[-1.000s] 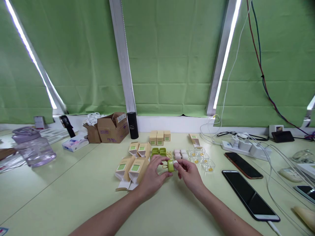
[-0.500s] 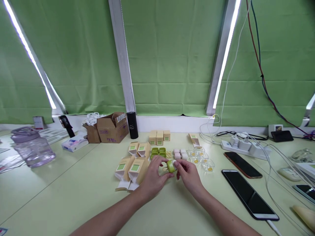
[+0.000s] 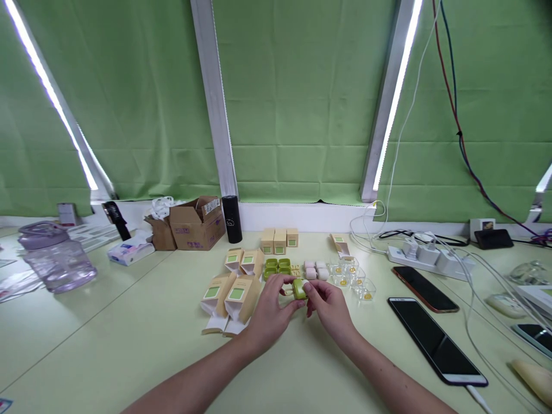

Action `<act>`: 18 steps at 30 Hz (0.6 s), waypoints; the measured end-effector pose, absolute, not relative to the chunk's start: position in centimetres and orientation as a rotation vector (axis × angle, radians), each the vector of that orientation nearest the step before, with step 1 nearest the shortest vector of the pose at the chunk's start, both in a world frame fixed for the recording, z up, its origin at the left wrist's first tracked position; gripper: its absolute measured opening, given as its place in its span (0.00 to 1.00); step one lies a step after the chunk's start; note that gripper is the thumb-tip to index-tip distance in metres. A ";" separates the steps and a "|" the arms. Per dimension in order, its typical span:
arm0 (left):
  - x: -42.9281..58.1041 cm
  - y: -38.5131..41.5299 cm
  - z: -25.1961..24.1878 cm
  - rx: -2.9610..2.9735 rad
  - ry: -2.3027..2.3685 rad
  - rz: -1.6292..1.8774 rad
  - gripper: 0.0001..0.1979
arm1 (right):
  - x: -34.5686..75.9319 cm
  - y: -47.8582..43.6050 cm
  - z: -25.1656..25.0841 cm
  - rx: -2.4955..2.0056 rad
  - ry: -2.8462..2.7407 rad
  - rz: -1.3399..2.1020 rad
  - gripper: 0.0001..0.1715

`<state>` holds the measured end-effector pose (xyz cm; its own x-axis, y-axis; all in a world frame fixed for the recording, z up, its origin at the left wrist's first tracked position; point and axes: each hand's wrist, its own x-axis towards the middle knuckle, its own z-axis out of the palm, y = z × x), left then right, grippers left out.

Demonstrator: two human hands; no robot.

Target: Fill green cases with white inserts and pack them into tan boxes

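My left hand is closed around a small green case, thumb below and index finger above, with a thin pale loop at its left end. The thumb and fingers of my right hand pinch a small white block against the case's right side; most of this block is hidden. Just beyond my hands lie several open green cases, small yellowish pieces and pinkish-white blocks. Clear plastic pieces with yellow centres lie to the right. Open kraft boxes stand left of my left hand.
Closed kraft boxes stand at the back, near a black cylinder and a brown carton. Two phones, a power strip and loose cables occupy the right. A purple water jug and tissue pack are left.
My right hand has moved slightly left, bringing the white block closer against the green case. The case has turned a little in my left fingers.
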<state>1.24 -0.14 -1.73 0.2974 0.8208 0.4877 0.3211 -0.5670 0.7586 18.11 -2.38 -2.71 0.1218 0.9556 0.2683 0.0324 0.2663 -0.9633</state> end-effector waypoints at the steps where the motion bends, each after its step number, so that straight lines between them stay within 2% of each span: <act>1: 1.3 -0.1 -1.8 1.992 1.006 1.224 0.18 | 18.2 -2.4 -2.6 -1.074 -1.249 0.910 0.35; 6: 1.4 0.7 -1.8 1.669 0.863 1.144 0.26 | 18.6 -2.9 -2.4 -1.072 -1.344 0.814 0.32; 9: 1.4 1.3 -1.4 1.508 0.702 1.092 0.32 | 19.1 -3.1 -2.4 -1.100 -1.474 0.588 0.22; 11: 1.4 1.3 -1.1 1.424 0.602 1.059 0.32 | 19.4 -3.2 -2.4 -1.082 -1.561 0.385 0.18; 15: 1.3 0.8 -0.6 1.310 0.487 0.953 0.25 | 19.6 -3.4 -2.6 -0.981 -1.737 0.044 0.23; 18: 1.3 0.3 -0.3 1.279 0.428 0.857 0.24 | 19.5 -3.4 -2.7 -0.959 -1.839 -0.078 0.23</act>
